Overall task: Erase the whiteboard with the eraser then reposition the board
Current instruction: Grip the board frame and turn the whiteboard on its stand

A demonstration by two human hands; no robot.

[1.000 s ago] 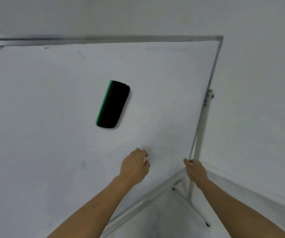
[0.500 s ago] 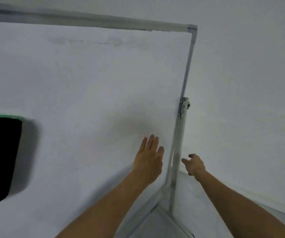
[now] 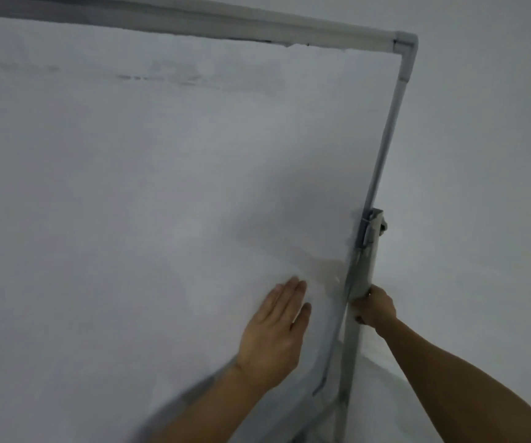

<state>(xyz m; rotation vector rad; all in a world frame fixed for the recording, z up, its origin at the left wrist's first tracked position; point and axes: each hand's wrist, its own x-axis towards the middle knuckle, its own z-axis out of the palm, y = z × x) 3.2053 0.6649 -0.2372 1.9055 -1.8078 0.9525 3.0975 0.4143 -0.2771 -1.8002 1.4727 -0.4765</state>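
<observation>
The whiteboard [image 3: 162,187] fills most of the view, wiped white with faint grey smears near its top edge. A grey metal frame runs along its top and right side. My left hand [image 3: 273,334] lies flat on the board's lower right, fingers together and extended. My right hand [image 3: 374,306] is wrapped around the stand's grey upright post [image 3: 361,270] just below the pivot clamp [image 3: 371,228]. The eraser is out of view.
A plain white wall [image 3: 481,155] stands close behind and to the right of the board. The stand's lower legs [image 3: 331,410] angle down toward the floor at the bottom, between my forearms.
The view has swung right and the eraser has left the frame. My left hand flattened onto the board. My right hand moved from open air to a grip on the upright post.
</observation>
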